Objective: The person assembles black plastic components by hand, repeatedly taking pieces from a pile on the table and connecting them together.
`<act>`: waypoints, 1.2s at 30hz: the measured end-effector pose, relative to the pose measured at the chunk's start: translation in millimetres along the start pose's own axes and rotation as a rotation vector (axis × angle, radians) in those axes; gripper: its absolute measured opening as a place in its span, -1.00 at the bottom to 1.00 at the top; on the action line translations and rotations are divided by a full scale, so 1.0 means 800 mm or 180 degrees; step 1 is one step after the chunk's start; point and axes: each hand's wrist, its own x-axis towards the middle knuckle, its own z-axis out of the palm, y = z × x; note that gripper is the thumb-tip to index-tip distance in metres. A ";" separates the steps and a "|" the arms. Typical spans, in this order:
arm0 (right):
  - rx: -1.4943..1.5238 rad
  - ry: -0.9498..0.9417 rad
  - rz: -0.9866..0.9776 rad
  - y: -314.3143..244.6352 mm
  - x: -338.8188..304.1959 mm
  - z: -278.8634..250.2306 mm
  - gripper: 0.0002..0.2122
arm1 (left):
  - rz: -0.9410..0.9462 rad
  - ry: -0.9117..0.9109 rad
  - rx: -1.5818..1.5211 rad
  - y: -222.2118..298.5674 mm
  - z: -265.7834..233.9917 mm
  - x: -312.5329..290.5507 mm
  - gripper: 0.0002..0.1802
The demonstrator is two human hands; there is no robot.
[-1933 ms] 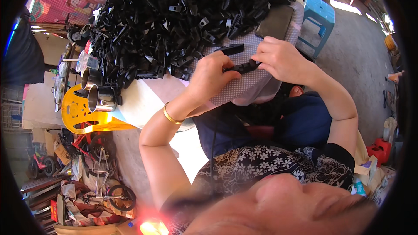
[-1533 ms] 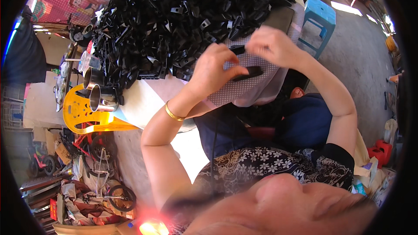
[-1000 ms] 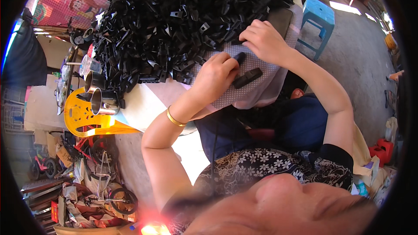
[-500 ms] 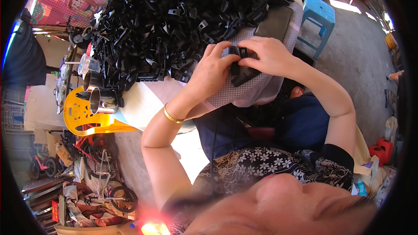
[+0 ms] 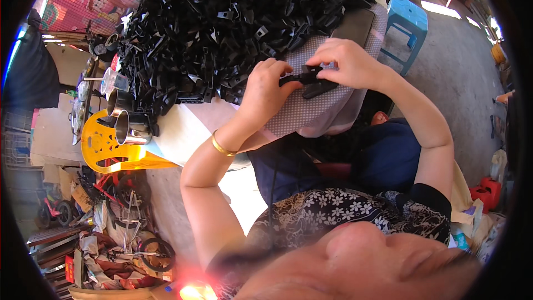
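Observation:
Over the near edge of the cloth-covered table, my left hand [image 5: 265, 88] pinches one end of a black plastic part [image 5: 291, 79] between thumb and fingers. My right hand [image 5: 348, 64] grips a black piece [image 5: 311, 72] that meets it from the right; whether the two are joined I cannot tell. Just below them a longer black part [image 5: 320, 89] rests on or close to the checked cloth [image 5: 288, 112]. Beyond my hands a big heap of black plastic parts [image 5: 222, 28] covers most of the table.
A dark flat tablet-like slab [image 5: 355, 26] lies right of the heap. Metal cups [image 5: 132, 128] stand at the table's left edge, by a yellow chair [image 5: 100, 147]. A blue stool [image 5: 408, 16] stands on the floor at right. Small bicycles [image 5: 130, 211] are at lower left.
The black parts between my hands have turned to lie more level. My right hand has risen slightly and shifted right, and my left fingers have moved left, so the hands are farther apart.

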 end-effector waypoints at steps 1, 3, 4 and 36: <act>-0.0078 -0.0112 -0.0324 0.002 -0.001 0.002 -0.75 | -0.0062 -0.0090 -0.0067 -0.002 -0.005 0.000 -0.71; -0.0238 -0.0103 -0.0264 0.000 -0.004 0.001 -0.76 | -0.0116 -0.0134 -0.0148 -0.003 -0.011 -0.001 -0.73; -0.0264 -0.0185 -0.0239 0.000 -0.003 -0.002 -0.77 | -0.0207 -0.0219 -0.0180 -0.004 -0.012 0.000 -0.74; -0.0561 0.0335 -0.0836 0.023 0.031 0.029 -0.78 | 0.0333 0.0375 0.0362 -0.007 0.013 0.015 -0.70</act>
